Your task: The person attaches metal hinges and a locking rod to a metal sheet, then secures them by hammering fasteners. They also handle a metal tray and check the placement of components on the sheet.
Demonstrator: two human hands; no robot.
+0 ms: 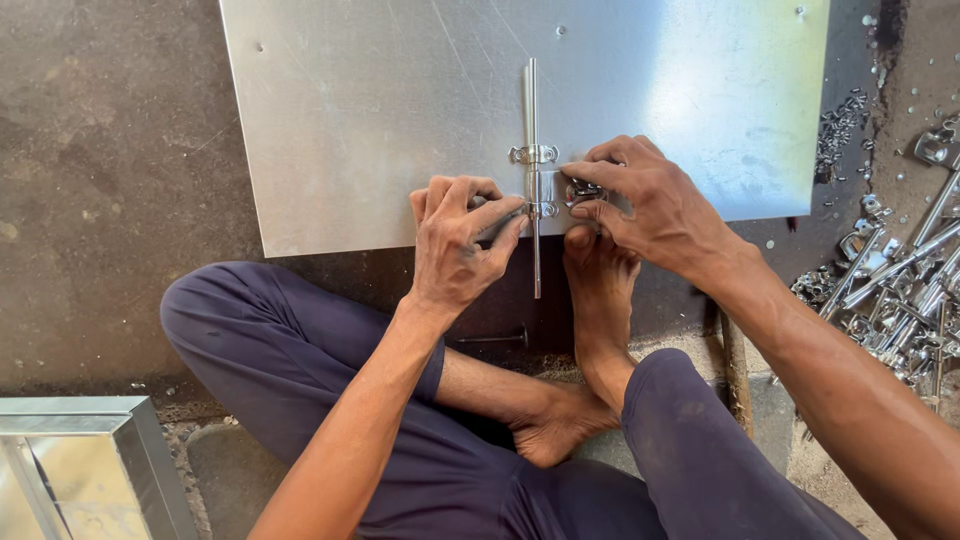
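A shiny metal sheet lies flat on the dark floor in front of me. A slide bolt latch sits upright near the sheet's near edge, its rod overhanging toward me. My left hand grips a thin dark tool and presses its tip against the latch base. On the other side my right hand pinches the latch's small metal fitting against the sheet. My bare foot rests under the sheet's edge.
A pile of metal latches and rods lies at the right, with small rivets scattered beside the sheet. A metal box corner shows at lower left. A dark nail lies on the floor by my legs.
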